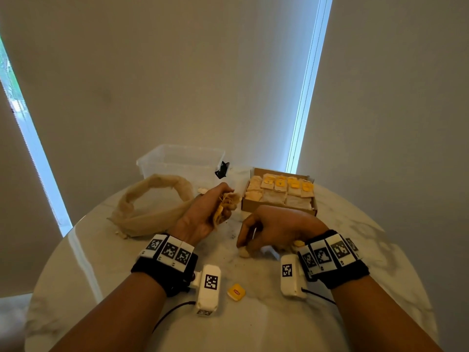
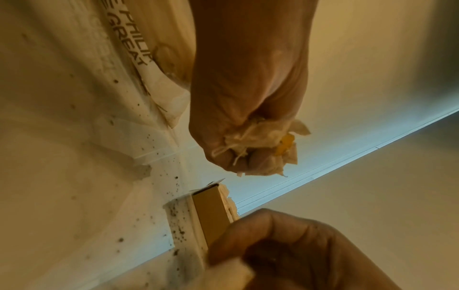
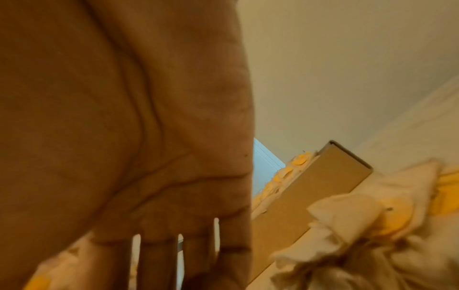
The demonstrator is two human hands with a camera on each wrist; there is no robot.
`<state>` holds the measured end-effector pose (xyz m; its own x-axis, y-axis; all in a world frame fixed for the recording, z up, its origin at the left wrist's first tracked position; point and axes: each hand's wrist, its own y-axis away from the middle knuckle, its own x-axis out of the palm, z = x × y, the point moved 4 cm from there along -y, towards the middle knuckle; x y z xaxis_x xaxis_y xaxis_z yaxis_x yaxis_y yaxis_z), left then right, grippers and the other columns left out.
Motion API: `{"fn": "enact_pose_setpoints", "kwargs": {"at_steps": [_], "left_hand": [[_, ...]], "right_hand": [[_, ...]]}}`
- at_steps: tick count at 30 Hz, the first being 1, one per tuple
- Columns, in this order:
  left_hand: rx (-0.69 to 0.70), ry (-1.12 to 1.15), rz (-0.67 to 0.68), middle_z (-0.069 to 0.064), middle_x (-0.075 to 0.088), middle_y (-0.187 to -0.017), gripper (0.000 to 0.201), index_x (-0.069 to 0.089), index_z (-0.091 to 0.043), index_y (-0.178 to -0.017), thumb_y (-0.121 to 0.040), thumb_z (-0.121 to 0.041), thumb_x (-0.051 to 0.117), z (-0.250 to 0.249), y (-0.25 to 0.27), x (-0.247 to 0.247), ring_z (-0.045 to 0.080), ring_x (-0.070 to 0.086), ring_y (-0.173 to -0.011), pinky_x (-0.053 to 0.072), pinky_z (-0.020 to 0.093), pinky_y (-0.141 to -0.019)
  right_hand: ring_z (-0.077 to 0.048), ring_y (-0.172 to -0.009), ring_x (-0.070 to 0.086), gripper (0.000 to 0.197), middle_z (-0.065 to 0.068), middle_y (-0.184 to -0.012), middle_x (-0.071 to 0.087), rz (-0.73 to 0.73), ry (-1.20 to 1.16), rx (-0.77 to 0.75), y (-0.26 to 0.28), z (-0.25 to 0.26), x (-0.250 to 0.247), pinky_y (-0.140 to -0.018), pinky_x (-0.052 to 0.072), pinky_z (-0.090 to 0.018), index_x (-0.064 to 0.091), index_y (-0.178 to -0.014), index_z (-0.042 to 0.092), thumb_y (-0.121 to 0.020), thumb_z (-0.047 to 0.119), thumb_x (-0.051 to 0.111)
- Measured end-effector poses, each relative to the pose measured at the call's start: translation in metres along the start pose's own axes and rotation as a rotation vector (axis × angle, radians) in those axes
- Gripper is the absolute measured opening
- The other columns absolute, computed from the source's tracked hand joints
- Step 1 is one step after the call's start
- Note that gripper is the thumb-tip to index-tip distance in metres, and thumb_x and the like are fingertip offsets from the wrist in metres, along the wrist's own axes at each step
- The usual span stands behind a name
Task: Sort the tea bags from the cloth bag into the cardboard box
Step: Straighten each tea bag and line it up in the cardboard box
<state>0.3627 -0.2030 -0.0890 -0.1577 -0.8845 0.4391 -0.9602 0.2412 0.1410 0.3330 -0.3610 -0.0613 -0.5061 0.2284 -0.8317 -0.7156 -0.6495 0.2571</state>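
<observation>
Left hand (image 1: 203,212) clutches bunched tea bags (image 1: 225,204); cardboard box (image 1: 279,196) just beside.

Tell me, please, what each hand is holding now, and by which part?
The left hand grips a crumpled bunch of tea bags around its middle. The right hand curls over a tea bag on the table; the exact hold is hidden.

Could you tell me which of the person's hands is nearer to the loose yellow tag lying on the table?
Left. The yellow tag lies just beside the left wrist, behind the raised left hand; the right hand rests farther off, ahead and to its right.
</observation>
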Motion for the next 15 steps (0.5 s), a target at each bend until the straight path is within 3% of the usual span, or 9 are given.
{"fn": "enact_pose_setpoints", "kwargs": {"at_steps": [3, 5, 7, 8, 11, 15], "left_hand": [[0.035, -0.081, -0.051, 0.001, 0.050, -0.065, 0.019, 0.057, -0.013, -0.080, -0.099, -0.011, 0.059, 0.000, 0.003, 0.000, 0.008, 0.042, -0.050, 0.032, 0.017, -0.045], [0.058, -0.143, -0.059, 0.005, 0.059, -0.068, 0.006, 0.064, -0.008, -0.102, -0.102, -0.011, 0.059, 0.001, 0.006, 0.002, 0.012, 0.045, -0.053, 0.033, 0.019, -0.043], [0.045, -0.209, -0.029, 0.004, 0.062, -0.069, 0.022, 0.066, -0.007, -0.123, -0.105, -0.016, 0.058, 0.003, 0.006, 0.004, 0.012, 0.044, -0.055, 0.033, 0.020, -0.042], [0.042, -0.256, 0.002, 0.004, 0.061, -0.068, 0.025, 0.067, -0.008, -0.125, -0.105, -0.019, 0.059, 0.004, 0.006, 0.005, 0.012, 0.042, -0.054, 0.033, 0.020, -0.042], [0.052, -0.393, 0.082, 0.002, 0.060, -0.066, 0.038, 0.072, -0.006, -0.122, -0.101, -0.038, 0.067, 0.003, 0.009, 0.011, 0.010, 0.043, -0.049, 0.032, 0.021, -0.042], [0.084, -0.521, 0.069, -0.001, 0.067, -0.068, 0.052, 0.078, -0.008, -0.101, -0.092, -0.059, 0.072, 0.001, 0.016, 0.014, 0.007, 0.056, -0.053, 0.042, 0.020, -0.049]], "right_hand": [[0.002, -0.096, 0.071, 0.019, 0.016, -0.108, 0.078, -0.218, -0.085, -0.033, 0.008, -0.008, -0.016, -0.091, 0.059, -0.024, 0.078, -0.105, 0.039, -0.095, 0.022, 0.077], [-0.003, -0.096, 0.073, 0.018, 0.015, -0.106, 0.079, -0.343, -0.207, -0.030, 0.016, -0.017, -0.024, -0.089, 0.063, -0.028, 0.081, -0.099, 0.039, -0.098, 0.021, 0.074], [-0.010, -0.098, 0.075, 0.020, 0.015, -0.105, 0.079, -0.442, -0.333, -0.032, 0.023, -0.025, -0.030, -0.088, 0.065, -0.034, 0.085, -0.098, 0.036, -0.098, 0.019, 0.074], [-0.013, -0.097, 0.076, 0.020, 0.013, -0.105, 0.079, -0.481, -0.392, -0.037, 0.026, -0.029, -0.031, -0.085, 0.066, -0.034, 0.085, -0.100, 0.035, -0.097, 0.018, 0.076], [-0.017, -0.089, 0.078, 0.023, 0.003, -0.100, 0.081, -0.563, -0.504, -0.084, 0.032, -0.033, -0.035, -0.075, 0.064, -0.027, 0.082, -0.113, 0.025, -0.092, 0.016, 0.083], [-0.024, -0.091, 0.079, 0.032, -0.005, -0.095, 0.082, -0.645, -0.583, -0.096, 0.031, -0.038, -0.038, -0.080, 0.066, -0.032, 0.080, -0.115, 0.018, -0.084, 0.021, 0.090]]}}
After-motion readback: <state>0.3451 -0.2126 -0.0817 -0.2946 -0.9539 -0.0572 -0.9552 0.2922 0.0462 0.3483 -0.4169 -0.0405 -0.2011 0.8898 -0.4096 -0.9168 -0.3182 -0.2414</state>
